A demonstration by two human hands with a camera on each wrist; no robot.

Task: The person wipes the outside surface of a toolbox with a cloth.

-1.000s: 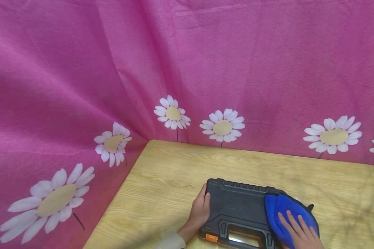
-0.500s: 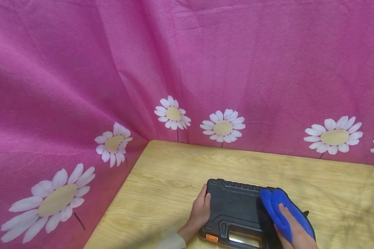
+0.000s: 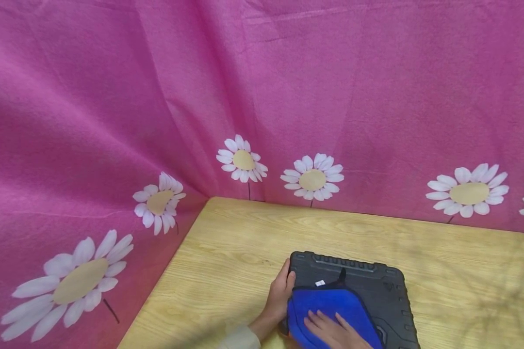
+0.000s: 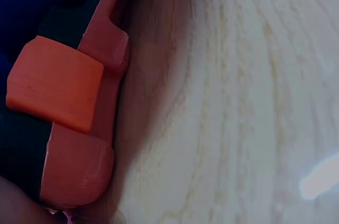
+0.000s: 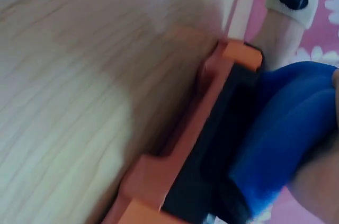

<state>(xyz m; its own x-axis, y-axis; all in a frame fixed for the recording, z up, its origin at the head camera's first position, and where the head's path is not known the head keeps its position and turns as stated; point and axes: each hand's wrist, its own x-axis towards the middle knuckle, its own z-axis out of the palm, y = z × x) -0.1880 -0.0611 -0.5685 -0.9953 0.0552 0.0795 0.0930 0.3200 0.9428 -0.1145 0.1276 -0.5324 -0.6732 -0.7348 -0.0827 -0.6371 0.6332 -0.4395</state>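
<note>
A black plastic tool case with a carry handle lies flat on the wooden table. My left hand holds its left edge, thumb near the top. Across the lid's near left part spreads a blue cloth with black trim, a white tag and a black loop. My right hand presses on this cloth with fingers extended. An orange latch and the case's reddish-orange lower shell show in the left wrist view. In the right wrist view the cloth bulges over the case's front edge. The cloth hides the handle opening.
The light wood table extends behind and left of the case. Pink fabric with printed daisies hangs along its back and left edges. A sleeve covers the left forearm.
My right hand has swept the blue cloth from the lid's right end to its near left part. The case's right end is uncovered now. My left hand and the case have stayed put.
</note>
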